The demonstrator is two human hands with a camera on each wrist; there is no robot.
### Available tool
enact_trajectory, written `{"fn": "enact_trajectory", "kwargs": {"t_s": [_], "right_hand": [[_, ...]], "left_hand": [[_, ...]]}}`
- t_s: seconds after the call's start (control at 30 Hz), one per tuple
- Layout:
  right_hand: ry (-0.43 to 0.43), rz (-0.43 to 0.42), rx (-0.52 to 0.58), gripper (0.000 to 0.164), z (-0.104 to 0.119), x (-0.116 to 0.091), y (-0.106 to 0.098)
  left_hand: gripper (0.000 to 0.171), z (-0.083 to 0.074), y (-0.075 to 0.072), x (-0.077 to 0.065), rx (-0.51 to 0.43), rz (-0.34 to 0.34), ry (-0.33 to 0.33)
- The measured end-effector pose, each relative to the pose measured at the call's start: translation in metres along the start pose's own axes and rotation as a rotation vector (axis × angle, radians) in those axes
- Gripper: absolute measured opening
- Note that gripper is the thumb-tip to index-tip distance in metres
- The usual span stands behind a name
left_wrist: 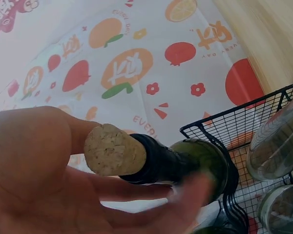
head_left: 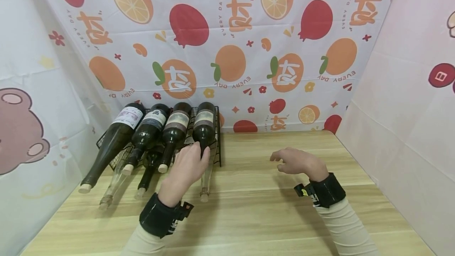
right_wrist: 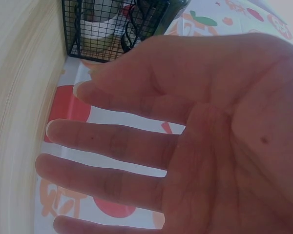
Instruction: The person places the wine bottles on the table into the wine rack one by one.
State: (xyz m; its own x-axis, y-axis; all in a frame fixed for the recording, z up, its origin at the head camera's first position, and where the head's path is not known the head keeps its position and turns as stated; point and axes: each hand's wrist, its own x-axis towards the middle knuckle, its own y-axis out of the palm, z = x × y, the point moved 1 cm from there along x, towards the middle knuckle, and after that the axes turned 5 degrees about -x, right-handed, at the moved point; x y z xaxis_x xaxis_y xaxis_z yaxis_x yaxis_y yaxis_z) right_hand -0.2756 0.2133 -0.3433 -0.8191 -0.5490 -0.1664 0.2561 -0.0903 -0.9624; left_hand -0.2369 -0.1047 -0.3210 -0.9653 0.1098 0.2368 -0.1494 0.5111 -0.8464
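Note:
My left hand (head_left: 188, 165) is at the neck of the rightmost dark wine bottle (head_left: 204, 129) on the top row of a black wire rack (head_left: 219, 141). In the left wrist view, that bottle's cork (left_wrist: 110, 148) and neck lie between my thumb and loosely extended fingers; one fingertip is blurred. A firm grip does not show. My right hand (head_left: 296, 161) hovers above the table at the right, holding nothing, its fingers spread in the right wrist view. Left of the held-over bottle lie three corked wine bottles (head_left: 174, 129), necks toward me.
On the rack's lower level lie a clear corked bottle (head_left: 115, 183), a dark bottle (head_left: 147, 175) and another clear bottle (head_left: 206, 181). The rack stands at the back left of the wooden table (head_left: 249, 208). Fruit-printed cloth (head_left: 245, 102) hangs behind, with more cloth at both sides.

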Motion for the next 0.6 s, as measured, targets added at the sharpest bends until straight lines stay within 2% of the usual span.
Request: {"fn": "enact_trajectory", "kwargs": {"t_s": [0.07,0.13,0.37,0.6], "right_hand": [[0.001,0.000,-0.001,0.034,0.0001,0.0002,0.0000],[0.001,0.002,-0.004,0.034,0.0001,0.0003,0.0002],[-0.003,0.003,-0.007,0.034,0.0006,0.0003,0.0003],[0.003,0.006,-0.002,0.034,0.0007,-0.0001,-0.0004]], "left_hand": [[0.052,0.0001,-0.0008,-0.0009,0.002,0.036,-0.011],[0.054,0.0003,-0.0005,-0.0007,-0.003,0.047,-0.011],[0.043,0.0023,0.0044,0.0035,-0.046,-0.046,0.055],[0.033,0.0031,0.0071,0.0045,-0.003,-0.100,0.084]]}}
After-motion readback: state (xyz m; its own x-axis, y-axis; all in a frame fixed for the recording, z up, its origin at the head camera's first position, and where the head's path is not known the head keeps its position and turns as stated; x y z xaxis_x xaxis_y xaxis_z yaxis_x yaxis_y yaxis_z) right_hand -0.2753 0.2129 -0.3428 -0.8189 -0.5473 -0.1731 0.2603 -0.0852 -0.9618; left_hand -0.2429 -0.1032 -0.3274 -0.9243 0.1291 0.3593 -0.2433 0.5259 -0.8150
